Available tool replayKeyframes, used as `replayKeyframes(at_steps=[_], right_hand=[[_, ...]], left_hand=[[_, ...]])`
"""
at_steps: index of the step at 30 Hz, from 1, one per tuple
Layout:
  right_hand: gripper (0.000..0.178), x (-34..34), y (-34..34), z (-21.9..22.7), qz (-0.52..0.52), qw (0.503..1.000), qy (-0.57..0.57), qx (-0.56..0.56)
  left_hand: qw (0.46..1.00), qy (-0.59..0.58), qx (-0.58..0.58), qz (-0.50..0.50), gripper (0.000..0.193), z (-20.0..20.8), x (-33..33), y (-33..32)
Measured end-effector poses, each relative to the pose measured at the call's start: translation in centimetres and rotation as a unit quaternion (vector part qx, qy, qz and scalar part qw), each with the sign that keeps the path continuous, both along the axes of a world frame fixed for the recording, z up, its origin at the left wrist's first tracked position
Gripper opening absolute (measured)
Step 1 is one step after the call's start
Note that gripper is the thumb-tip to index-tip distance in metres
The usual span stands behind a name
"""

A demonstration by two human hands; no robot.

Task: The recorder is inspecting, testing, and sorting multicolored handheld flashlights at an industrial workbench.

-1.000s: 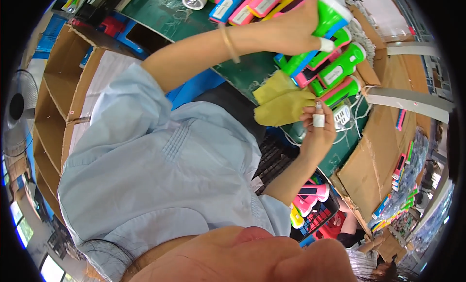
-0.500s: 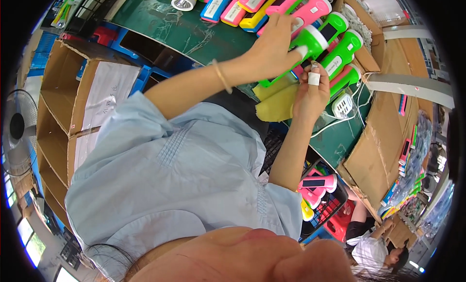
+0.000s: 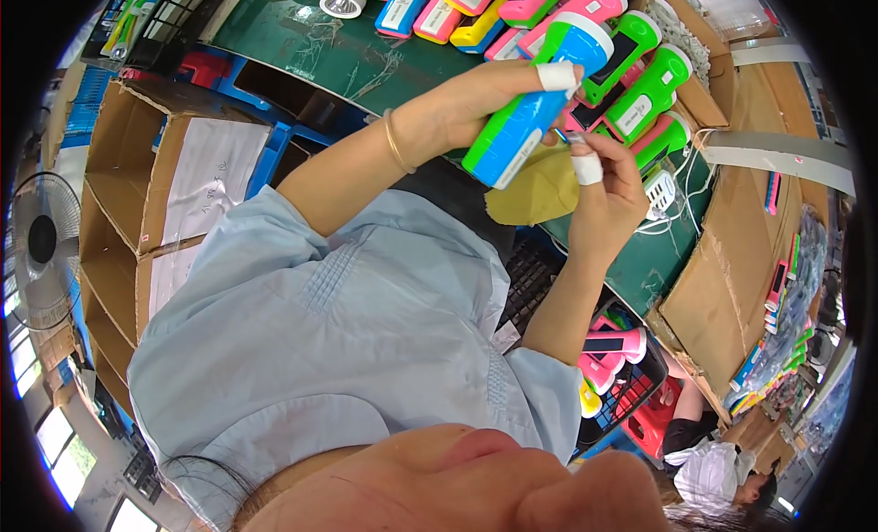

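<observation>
Resting in the left hand (image 3: 457, 111) grip, torch (image 3: 535, 102) touches right hand (image 3: 608, 198).

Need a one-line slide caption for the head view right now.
Left hand grips a blue-and-green flashlight over the green workbench while the taped right hand touches its end.

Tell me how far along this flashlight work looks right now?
Done, by the look of it: many coloured flashlights lie in a row on the green bench. In hand: the left hand grips a blue-and-green flashlight while the right hand, with a taped finger, touches its side. Left: pink flashlights wait in a crate below; how many cannot be told.
</observation>
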State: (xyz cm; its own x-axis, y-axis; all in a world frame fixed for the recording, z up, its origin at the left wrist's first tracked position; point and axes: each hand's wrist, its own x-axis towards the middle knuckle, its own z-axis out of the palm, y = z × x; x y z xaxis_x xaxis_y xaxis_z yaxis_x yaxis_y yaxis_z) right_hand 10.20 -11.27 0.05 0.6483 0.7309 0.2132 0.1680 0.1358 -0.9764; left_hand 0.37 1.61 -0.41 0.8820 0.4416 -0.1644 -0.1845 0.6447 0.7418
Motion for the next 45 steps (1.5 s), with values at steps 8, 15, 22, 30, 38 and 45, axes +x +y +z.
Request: replayKeyframes(at_steps=[8, 15, 22, 30, 38, 45], right_hand=[[0.013, 0.0, 0.6, 1.2, 0.018, 0.863, -0.499, -0.075], [0.024, -2.3, -1.2, 4.7, 0.194, 0.953, -0.227, -0.057], [0.035, -3.0, -2.5, 1.0, 0.226, 0.827, -0.504, 0.103], [0.047, -4.5, 1.6, -1.4, -0.082, 0.947, -0.307, -0.043], [0.020, -1.0, -1.7, -2.4, 0.044, 0.988, -0.123, -0.082], [0.021, 0.2, -2.6, -1.4, 0.064, 0.991, 0.017, -0.118]], left_hand=[[0.944, 0.021, 0.298, 0.141, 0.045, 0.5, 0.8, -1.2], [0.977, -0.192, 0.074, 0.056, 0.056, 0.5, 0.4, 1.3], [0.920, -0.309, -0.239, -0.037, 0.067, -1.2, 0.4, 1.1], [0.953, -0.240, 0.172, 0.067, 0.076, -0.1, 0.4, -0.1], [0.993, -0.065, 0.078, 0.059, 0.041, 1.1, -1.0, 0.7], [0.953, 0.045, 0.291, 0.072, 0.038, 1.5, -1.2, 0.0]])
